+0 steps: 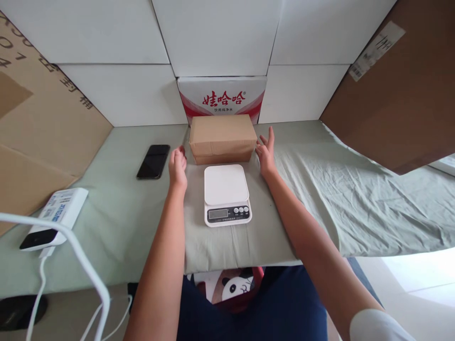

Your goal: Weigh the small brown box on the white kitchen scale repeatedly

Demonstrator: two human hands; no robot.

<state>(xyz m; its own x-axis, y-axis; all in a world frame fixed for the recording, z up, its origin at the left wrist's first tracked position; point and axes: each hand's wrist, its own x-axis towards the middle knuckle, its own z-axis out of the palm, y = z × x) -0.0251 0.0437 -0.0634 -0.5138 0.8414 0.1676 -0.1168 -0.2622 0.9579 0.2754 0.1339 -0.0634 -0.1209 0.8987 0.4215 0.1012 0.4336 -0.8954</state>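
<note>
A closed brown cardboard box [221, 137] sits between my two hands on the cloth-covered table. My left hand [177, 166] is beside its left end, fingers curled in, with a small gap to the box; I see nothing in it. At the right end is my right hand [266, 152], fingers spread and holding nothing; its fingertips are close to the box, and I cannot tell whether they touch. In front of the box, between my forearms, lies a white kitchen scale [226, 187] with a bare plate and a blank-looking display.
Left of my left hand lies a black phone [153, 162]. A white device [59, 215] with a cable [85, 263] is farther left. A white-and-red carton [223, 97] stands behind the box. Large cardboard panels rise at left [46, 128] and right [398, 94].
</note>
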